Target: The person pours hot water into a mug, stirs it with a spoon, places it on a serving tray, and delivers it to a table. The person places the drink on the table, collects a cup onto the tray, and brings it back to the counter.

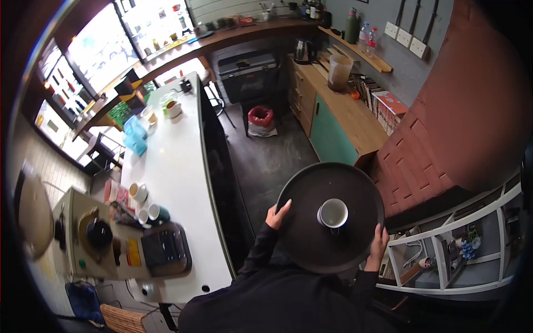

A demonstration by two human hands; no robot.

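Observation:
A round black tray (302, 244) is held level in front of my body, with a white cup (333, 213) standing upright near its middle. The cup's inside looks pale; whether it holds anything is unclear. My left hand (277, 215) grips the tray's left rim, thumb on top. On the opposite rim, my right hand (378, 244) is closed in the same way. The fingers under the tray are hidden on both sides.
On my left runs a long white counter (183, 144) with mugs (158, 214), blue cloth-like items (135, 136) and a machine (97, 236). A wooden cabinet (333, 116) and a white ladder-like frame (438, 230) stand to the right. A red-lined bin (261, 119) is ahead.

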